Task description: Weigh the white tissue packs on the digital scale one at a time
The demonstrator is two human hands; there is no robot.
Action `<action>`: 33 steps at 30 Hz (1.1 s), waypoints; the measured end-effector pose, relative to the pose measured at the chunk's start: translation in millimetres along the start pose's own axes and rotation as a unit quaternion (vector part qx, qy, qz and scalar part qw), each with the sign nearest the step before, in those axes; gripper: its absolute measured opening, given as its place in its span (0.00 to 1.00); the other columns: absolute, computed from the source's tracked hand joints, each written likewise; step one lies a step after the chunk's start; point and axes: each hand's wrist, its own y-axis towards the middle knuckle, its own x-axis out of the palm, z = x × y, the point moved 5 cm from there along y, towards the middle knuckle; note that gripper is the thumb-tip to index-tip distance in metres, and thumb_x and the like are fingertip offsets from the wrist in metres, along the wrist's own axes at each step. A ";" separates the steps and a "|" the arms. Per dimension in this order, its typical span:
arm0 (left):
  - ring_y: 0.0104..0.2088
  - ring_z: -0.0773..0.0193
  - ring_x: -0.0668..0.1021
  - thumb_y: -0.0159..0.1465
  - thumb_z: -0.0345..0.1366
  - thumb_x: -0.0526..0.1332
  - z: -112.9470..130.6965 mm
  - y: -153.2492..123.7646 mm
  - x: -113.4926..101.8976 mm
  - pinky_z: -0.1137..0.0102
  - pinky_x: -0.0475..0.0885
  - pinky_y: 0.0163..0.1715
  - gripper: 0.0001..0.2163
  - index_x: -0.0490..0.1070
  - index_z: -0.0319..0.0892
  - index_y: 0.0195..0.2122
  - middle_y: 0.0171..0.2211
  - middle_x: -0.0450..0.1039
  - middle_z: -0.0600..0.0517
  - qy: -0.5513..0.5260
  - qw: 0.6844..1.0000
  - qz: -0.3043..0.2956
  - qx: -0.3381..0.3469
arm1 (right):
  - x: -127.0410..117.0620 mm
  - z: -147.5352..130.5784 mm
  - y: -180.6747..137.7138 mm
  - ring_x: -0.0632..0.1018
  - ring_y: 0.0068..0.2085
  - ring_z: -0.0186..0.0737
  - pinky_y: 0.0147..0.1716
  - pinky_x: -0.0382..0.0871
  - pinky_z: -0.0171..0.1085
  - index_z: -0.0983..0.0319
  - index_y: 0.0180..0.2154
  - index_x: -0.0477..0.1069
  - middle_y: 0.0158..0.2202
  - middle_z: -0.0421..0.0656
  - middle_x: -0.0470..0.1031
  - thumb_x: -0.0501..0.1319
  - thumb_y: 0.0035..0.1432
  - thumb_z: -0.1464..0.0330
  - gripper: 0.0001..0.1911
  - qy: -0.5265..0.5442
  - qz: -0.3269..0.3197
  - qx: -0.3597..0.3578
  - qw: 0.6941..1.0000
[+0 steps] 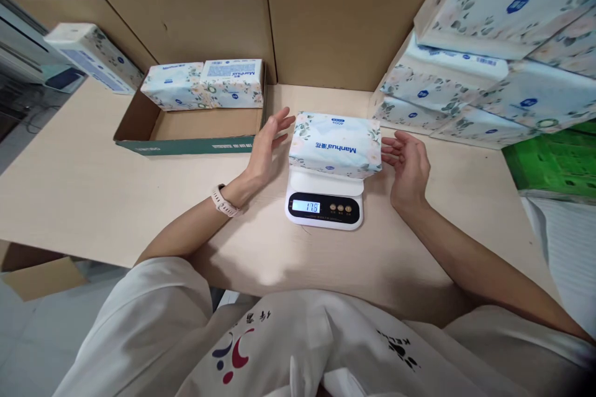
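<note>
A floral tissue pack (334, 144) printed "Manhua" lies on a small white digital scale (325, 201) whose display reads 178. My left hand (269, 144) hovers just left of the pack, fingers spread and holding nothing. My right hand (408, 164) sits just right of the pack, fingers loosely curled apart, its fingertips close to the pack's end. A watch is on my left wrist.
A shallow open cardboard box (186, 132) at the back left holds two tissue packs (205, 83). Another pack (93, 56) lies farther left. A stack of several packs (488, 56) rises at the right, above a green crate (554, 164). Cardboard walls stand behind the table (93, 192).
</note>
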 end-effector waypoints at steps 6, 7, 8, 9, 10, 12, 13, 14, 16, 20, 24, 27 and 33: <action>0.72 0.40 0.85 0.77 0.69 0.65 -32.3 4.8 -1.9 0.51 0.79 0.75 0.30 0.84 0.45 0.53 0.59 0.90 0.38 -0.057 0.995 0.034 -0.077 | 0.4 4.7 3.4 0.89 0.55 0.55 0.60 0.87 0.63 0.48 0.55 0.80 0.54 0.49 0.88 0.60 0.75 0.39 0.25 -0.023 -0.025 -0.009 0.999; 0.71 0.41 0.85 0.77 0.67 0.64 -33.7 6.5 -3.5 0.51 0.80 0.74 0.28 0.84 0.44 0.52 0.58 0.90 0.38 -0.061 0.994 0.042 -0.082 | 0.7 4.4 2.5 0.89 0.55 0.55 0.61 0.87 0.63 0.48 0.54 0.81 0.54 0.49 0.88 0.60 0.75 0.39 0.25 -0.024 -0.027 -0.009 0.999; 0.71 0.42 0.86 0.78 0.66 0.64 -34.3 7.8 -4.6 0.52 0.80 0.74 0.27 0.84 0.44 0.51 0.57 0.90 0.39 -0.065 0.993 0.048 -0.084 | 0.9 3.6 1.6 0.89 0.56 0.55 0.61 0.87 0.63 0.48 0.54 0.81 0.54 0.49 0.88 0.61 0.75 0.40 0.24 -0.025 -0.026 -0.010 0.999; 0.70 0.43 0.86 0.78 0.65 0.64 -34.7 8.6 -5.0 0.52 0.80 0.74 0.27 0.84 0.44 0.50 0.56 0.91 0.39 -0.068 0.993 0.051 -0.086 | 1.2 2.3 0.5 0.89 0.56 0.56 0.61 0.87 0.63 0.49 0.53 0.82 0.53 0.49 0.88 0.61 0.75 0.40 0.24 -0.027 -0.025 -0.011 0.999; 0.70 0.43 0.86 0.79 0.64 0.64 -34.9 8.9 -5.0 0.53 0.80 0.74 0.26 0.84 0.44 0.49 0.56 0.91 0.39 -0.069 0.993 0.053 -0.086 | 1.6 1.0 -0.4 0.89 0.56 0.56 0.62 0.87 0.64 0.49 0.52 0.82 0.53 0.49 0.88 0.61 0.75 0.40 0.24 -0.028 -0.024 -0.011 0.999; 0.68 0.44 0.87 0.79 0.62 0.64 -35.5 8.7 -4.1 0.54 0.81 0.73 0.25 0.84 0.43 0.48 0.55 0.91 0.40 -0.071 0.993 0.053 -0.084 | 2.5 -1.4 -2.0 0.89 0.57 0.57 0.63 0.86 0.65 0.49 0.50 0.82 0.53 0.50 0.88 0.61 0.74 0.41 0.23 -0.028 -0.025 -0.008 0.999; 0.67 0.44 0.88 0.79 0.62 0.64 -36.1 8.4 -3.6 0.54 0.81 0.72 0.25 0.84 0.42 0.48 0.54 0.91 0.40 -0.072 0.993 0.053 -0.083 | 2.9 -2.3 -2.5 0.89 0.57 0.57 0.63 0.86 0.66 0.49 0.50 0.83 0.53 0.50 0.88 0.62 0.74 0.41 0.23 -0.029 -0.026 -0.006 0.999; 0.66 0.44 0.88 0.79 0.61 0.64 -36.7 8.2 -3.3 0.54 0.82 0.72 0.25 0.84 0.42 0.47 0.54 0.91 0.40 -0.072 0.993 0.054 -0.082 | 3.3 -2.9 -2.8 0.89 0.57 0.58 0.64 0.85 0.67 0.48 0.49 0.83 0.53 0.50 0.89 0.62 0.73 0.40 0.23 -0.032 -0.029 -0.005 0.999; 0.65 0.44 0.88 0.78 0.62 0.64 -37.7 8.2 -3.4 0.55 0.82 0.71 0.25 0.84 0.42 0.46 0.52 0.91 0.40 -0.066 0.993 0.057 -0.080 | 4.0 -3.7 -3.1 0.89 0.57 0.59 0.65 0.85 0.68 0.48 0.49 0.83 0.53 0.50 0.89 0.61 0.73 0.39 0.24 -0.041 -0.036 -0.007 0.998; 0.64 0.44 0.88 0.75 0.64 0.66 -37.2 8.7 -4.1 0.54 0.83 0.69 0.26 0.83 0.43 0.45 0.51 0.90 0.40 -0.043 0.995 0.051 -0.075 | 4.9 -3.6 -3.1 0.89 0.59 0.60 0.66 0.85 0.69 0.47 0.49 0.83 0.53 0.51 0.89 0.61 0.73 0.36 0.26 -0.049 -0.052 -0.017 0.997; 0.64 0.42 0.88 0.73 0.66 0.67 -35.0 7.9 -3.9 0.52 0.82 0.69 0.27 0.82 0.43 0.44 0.49 0.89 0.40 -0.037 0.996 0.048 -0.067 | 4.2 -1.5 -2.3 0.89 0.57 0.61 0.66 0.85 0.71 0.48 0.47 0.84 0.52 0.51 0.89 0.63 0.72 0.38 0.24 -0.043 -0.051 -0.016 0.998; 0.61 0.44 0.89 0.74 0.65 0.67 -34.5 6.9 -3.8 0.53 0.82 0.68 0.26 0.81 0.44 0.43 0.48 0.89 0.41 -0.048 0.995 0.061 -0.063 | 3.4 2.2 -0.2 0.89 0.54 0.60 0.64 0.86 0.69 0.48 0.45 0.85 0.51 0.51 0.89 0.65 0.72 0.39 0.22 -0.026 -0.045 -0.019 0.998; 0.49 0.54 0.90 0.80 0.54 0.67 -34.2 6.3 -4.3 0.61 0.85 0.60 0.20 0.81 0.44 0.36 0.43 0.89 0.45 -0.092 0.989 0.097 -0.061 | 0.5 15.1 7.0 0.88 0.49 0.56 0.53 0.87 0.62 0.49 0.42 0.86 0.46 0.49 0.89 0.66 0.72 0.40 0.22 0.002 -0.022 -0.035 0.999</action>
